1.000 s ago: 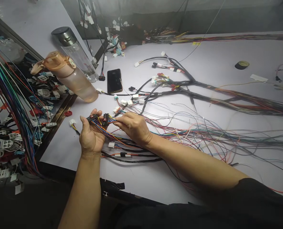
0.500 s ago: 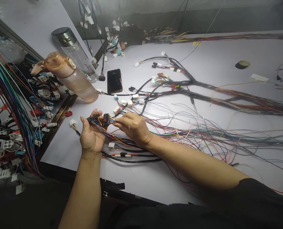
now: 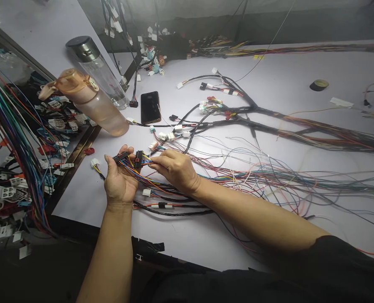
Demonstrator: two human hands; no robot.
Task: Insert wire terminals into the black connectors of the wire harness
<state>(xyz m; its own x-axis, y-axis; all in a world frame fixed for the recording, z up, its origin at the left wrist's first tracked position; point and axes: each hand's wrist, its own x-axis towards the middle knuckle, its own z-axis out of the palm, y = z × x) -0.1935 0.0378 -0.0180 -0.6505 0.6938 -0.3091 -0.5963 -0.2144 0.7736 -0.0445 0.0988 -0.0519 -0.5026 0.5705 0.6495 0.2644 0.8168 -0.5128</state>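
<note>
My left hand point(image 3: 122, 181) is palm up, thumb raised, fingers curled behind a black wire connector point(image 3: 121, 158) that it holds by the fingertips. Coloured wires run from this connector across the palm. Just right of it is a second black connector point(image 3: 138, 159) with a red piece on its face. My right hand point(image 3: 176, 170) pinches the coloured wires point(image 3: 147, 160) close behind that second connector, thumb against fingers. Its fingertips partly cover the wires. Under both hands the wire bundle point(image 3: 161, 185) spreads right over the white table.
A peach bottle point(image 3: 95, 105), a clear bottle point(image 3: 103, 75) and a phone point(image 3: 150, 107) stand or lie at the back left. Taped black harness branches point(image 3: 269, 112) stretch right, near a tape roll point(image 3: 319, 85). Hanging wires point(image 3: 19, 139) and many white connectors point(image 3: 7, 192) crowd the left side.
The view has shifted very slightly. Both hands keep the same hold on the connector and the wires, with hardly any movement.
</note>
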